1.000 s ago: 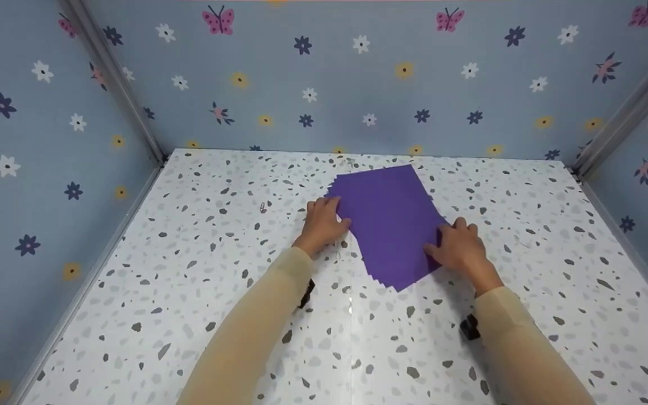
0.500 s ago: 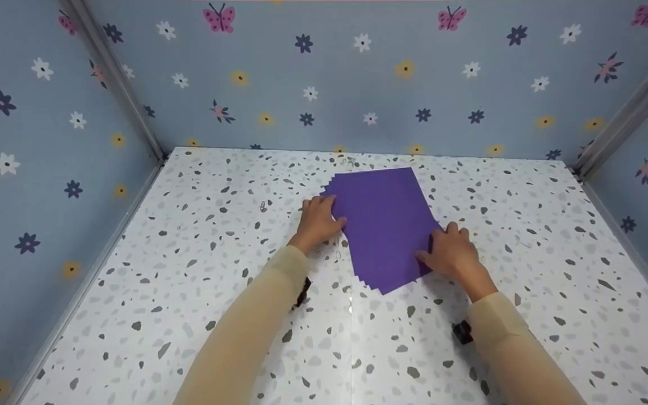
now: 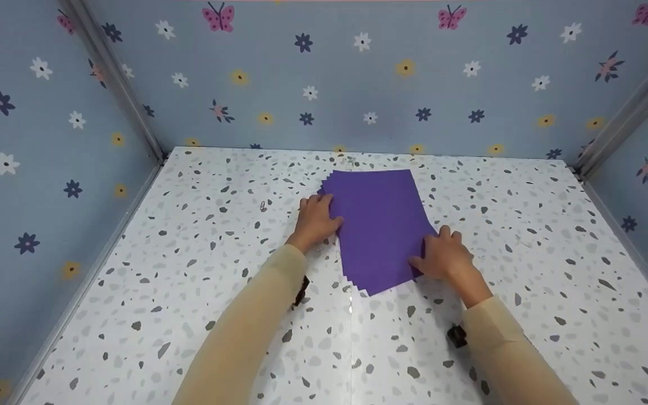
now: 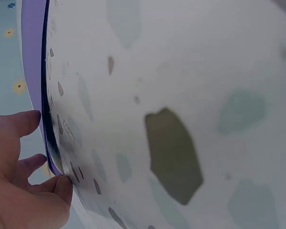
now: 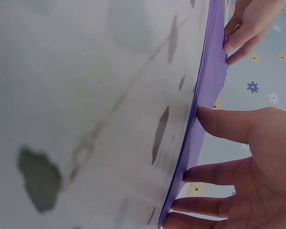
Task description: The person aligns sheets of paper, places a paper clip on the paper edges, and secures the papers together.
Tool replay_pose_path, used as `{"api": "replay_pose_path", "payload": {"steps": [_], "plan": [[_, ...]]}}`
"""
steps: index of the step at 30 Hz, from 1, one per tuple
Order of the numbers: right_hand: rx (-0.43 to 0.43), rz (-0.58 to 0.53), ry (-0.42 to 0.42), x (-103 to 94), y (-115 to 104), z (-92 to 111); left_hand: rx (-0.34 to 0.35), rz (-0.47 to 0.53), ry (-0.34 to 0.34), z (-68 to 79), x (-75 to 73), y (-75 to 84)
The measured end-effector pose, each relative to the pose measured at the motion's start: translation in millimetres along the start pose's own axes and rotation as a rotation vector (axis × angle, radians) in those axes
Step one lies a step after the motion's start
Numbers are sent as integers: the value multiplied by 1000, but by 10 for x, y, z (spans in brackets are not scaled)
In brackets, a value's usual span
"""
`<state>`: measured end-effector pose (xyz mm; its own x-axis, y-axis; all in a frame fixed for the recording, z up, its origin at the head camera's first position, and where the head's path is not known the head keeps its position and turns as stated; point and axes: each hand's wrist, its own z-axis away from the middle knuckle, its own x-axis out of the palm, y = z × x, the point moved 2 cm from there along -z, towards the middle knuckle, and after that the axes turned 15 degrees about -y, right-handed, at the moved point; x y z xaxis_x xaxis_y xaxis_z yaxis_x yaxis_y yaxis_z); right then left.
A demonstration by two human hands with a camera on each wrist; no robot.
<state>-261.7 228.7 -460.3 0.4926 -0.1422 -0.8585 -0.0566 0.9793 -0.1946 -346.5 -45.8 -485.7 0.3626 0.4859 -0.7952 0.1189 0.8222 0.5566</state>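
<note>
Our purple sheets [image 3: 380, 230] pivot, near end swinging left; left hand [image 3: 317, 218] and right hand [image 3: 444, 256], fingers apart, touch opposite edges. We're probably squaring; next, stepped corners need evening.

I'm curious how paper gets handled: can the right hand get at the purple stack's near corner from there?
Probably yes: the right hand touches the right edge of the purple stack, and nothing visible blocks its way to the near corner.
</note>
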Motion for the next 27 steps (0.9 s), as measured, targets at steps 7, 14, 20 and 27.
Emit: {"api": "replay_pose_path", "payload": {"steps": [7,14,20,27], "plan": [[-12,12,1,28,-73,34,-20,15,-3,12,-26,-37],[-32,36,6,52,-165,83,-11,19,9,-1,-55,-79],[-43,58,-12,67,-231,113,-6,7,10,-16,-73,-90],[-61,62,-33,101,-304,168,0,27,16,-23,-80,-101]]}}
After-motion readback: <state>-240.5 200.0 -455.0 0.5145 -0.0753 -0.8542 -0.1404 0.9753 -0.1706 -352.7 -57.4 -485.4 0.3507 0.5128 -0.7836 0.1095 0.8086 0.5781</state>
